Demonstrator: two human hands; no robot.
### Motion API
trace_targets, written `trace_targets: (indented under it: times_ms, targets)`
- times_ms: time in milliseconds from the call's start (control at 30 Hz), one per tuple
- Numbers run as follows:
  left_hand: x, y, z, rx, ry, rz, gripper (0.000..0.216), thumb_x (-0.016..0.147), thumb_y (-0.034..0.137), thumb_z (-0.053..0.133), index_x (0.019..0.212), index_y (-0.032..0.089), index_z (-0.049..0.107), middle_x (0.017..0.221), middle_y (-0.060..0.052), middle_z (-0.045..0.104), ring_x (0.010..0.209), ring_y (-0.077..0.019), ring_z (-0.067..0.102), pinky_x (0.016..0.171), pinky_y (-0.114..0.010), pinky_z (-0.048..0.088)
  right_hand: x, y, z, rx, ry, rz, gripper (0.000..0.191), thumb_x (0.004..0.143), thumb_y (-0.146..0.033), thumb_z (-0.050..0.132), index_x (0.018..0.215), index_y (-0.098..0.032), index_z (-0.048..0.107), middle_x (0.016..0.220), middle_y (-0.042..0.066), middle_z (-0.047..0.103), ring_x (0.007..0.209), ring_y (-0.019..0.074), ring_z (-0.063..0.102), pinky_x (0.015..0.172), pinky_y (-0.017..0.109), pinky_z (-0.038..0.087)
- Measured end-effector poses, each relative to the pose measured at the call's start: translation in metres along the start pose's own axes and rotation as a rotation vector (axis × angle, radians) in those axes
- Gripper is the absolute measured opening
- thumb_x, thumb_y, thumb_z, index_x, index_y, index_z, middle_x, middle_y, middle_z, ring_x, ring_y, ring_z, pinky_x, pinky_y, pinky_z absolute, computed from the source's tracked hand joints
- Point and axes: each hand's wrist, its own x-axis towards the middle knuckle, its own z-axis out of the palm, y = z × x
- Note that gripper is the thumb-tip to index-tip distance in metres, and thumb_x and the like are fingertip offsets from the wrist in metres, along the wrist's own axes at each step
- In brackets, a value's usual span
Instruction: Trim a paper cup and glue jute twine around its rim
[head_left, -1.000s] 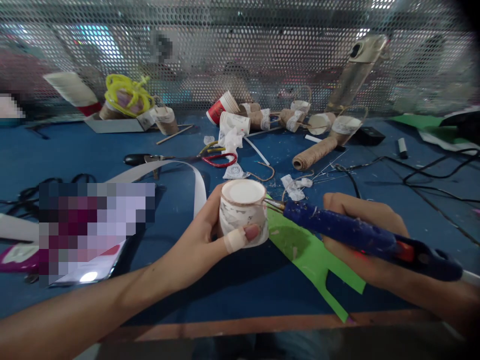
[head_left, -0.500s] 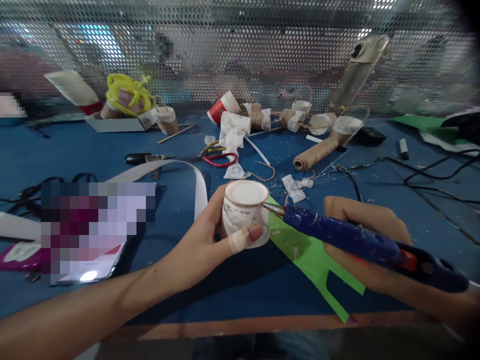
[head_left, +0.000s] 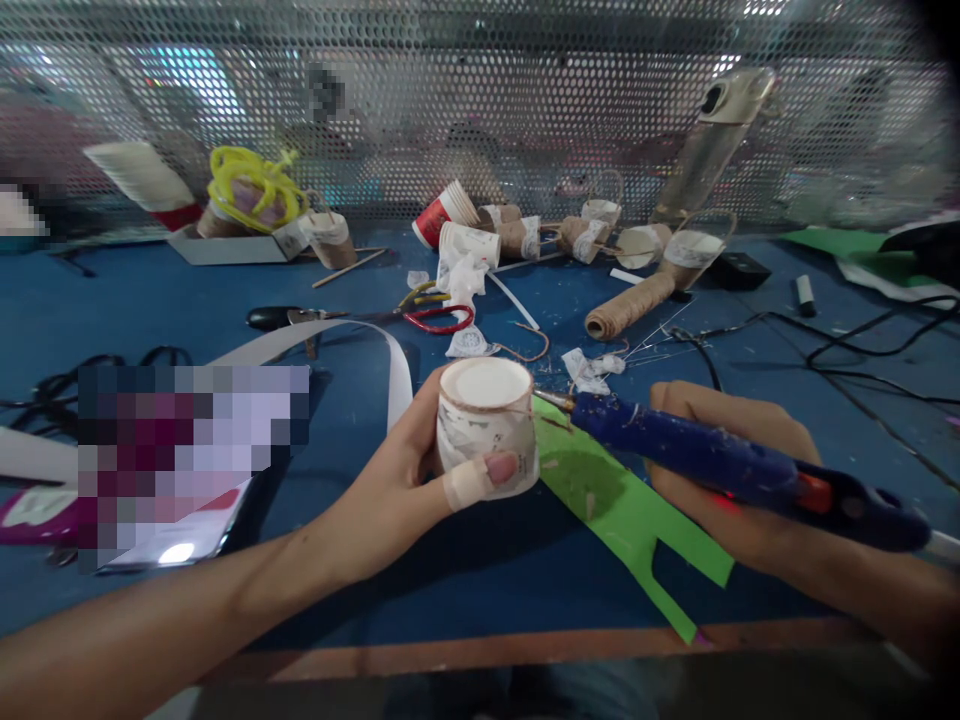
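My left hand (head_left: 409, 490) is closed round an upturned white paper cup (head_left: 486, 420), its flat bottom facing up and a thin ring of brown twine just under the rim. The thumb, with a strip of tape on it, presses the cup's front. My right hand (head_left: 731, 475) grips a blue hot glue gun (head_left: 720, 465). Its metal nozzle points left and sits right beside the cup's upper right edge. Under both lies a green paper cut-out (head_left: 626, 510) on the blue table (head_left: 150, 300).
Farther back lie red-handled scissors (head_left: 439, 320), a roll of twine (head_left: 628, 307), several twine-wrapped cups (head_left: 592, 235), a white paper strip (head_left: 394, 360), and black cables (head_left: 847, 345). A yellow cord bundle (head_left: 255, 190) sits at back left. A perforated metal screen (head_left: 480, 90) closes the rear.
The glue gun's nozzle has stayed at the cup's upper right edge, shifting only slightly. The cup has barely turned in my left hand.
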Motion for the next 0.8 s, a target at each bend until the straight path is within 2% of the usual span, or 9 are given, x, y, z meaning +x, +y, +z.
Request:
trace_targets:
  times_ms: [133,333,467,567,700,800]
  targets:
    - [-0.001,0.0,-0.001,-0.008,-0.006,0.01,0.045,0.089,0.03,0.077,0.13,0.029,0.059,0.122,-0.001,0.07,0.116,-0.0244,0.065,0.097,-0.028,0.055,0.0,0.005,0.004,-0.035,0.015,-0.006,0.012,0.071,-0.021,0.053,0.059,-0.024,0.05,0.046,-0.004,0.05,0.039,0.0112,0.044,0.036,0.023,0.031]
    - [-0.003,-0.001,-0.001,-0.101,-0.044,-0.012,0.039,0.088,0.03,0.078,0.124,0.033,0.063,0.115,0.006,0.071,0.11,-0.0188,0.066,0.092,-0.022,0.053,-0.005,0.015,0.006,0.001,-0.023,0.083,0.006,0.073,-0.022,0.057,0.068,-0.025,0.055,0.055,-0.003,0.056,0.046,0.0145,0.049,0.041,0.026,0.036]
    - [-0.001,-0.002,0.0,-0.137,-0.033,-0.049,0.039,0.087,0.031,0.079,0.123,0.032,0.063,0.115,0.002,0.071,0.109,-0.0206,0.067,0.091,-0.026,0.056,-0.01,0.02,0.007,0.13,0.056,0.152,0.018,0.08,-0.026,0.063,0.066,-0.026,0.051,0.053,-0.006,0.052,0.048,0.0139,0.048,0.044,0.028,0.036]
    - [0.001,-0.001,0.002,-0.069,-0.03,-0.083,0.044,0.086,0.034,0.079,0.126,0.029,0.061,0.12,-0.003,0.071,0.115,-0.0258,0.066,0.094,-0.031,0.056,-0.01,0.022,0.011,0.251,0.065,0.197,0.019,0.086,-0.031,0.069,0.074,-0.027,0.055,0.06,-0.006,0.058,0.052,0.0141,0.054,0.05,0.029,0.042]
    - [0.005,0.003,0.005,0.009,-0.038,-0.118,0.049,0.086,0.039,0.078,0.129,0.026,0.057,0.126,-0.006,0.069,0.118,-0.0289,0.064,0.097,-0.034,0.054,-0.004,0.015,0.017,0.327,0.035,0.105,0.017,0.088,-0.034,0.072,0.079,-0.027,0.061,0.075,-0.003,0.064,0.064,0.0156,0.062,0.061,0.031,0.052]
    - [0.006,0.004,0.007,0.022,-0.039,-0.121,0.049,0.087,0.039,0.077,0.129,0.025,0.055,0.127,-0.006,0.068,0.12,-0.0287,0.063,0.097,-0.034,0.054,0.0,0.007,0.022,0.364,0.052,0.046,0.014,0.082,-0.032,0.079,0.082,-0.03,0.065,0.084,-0.003,0.067,0.072,0.0169,0.066,0.069,0.033,0.057]
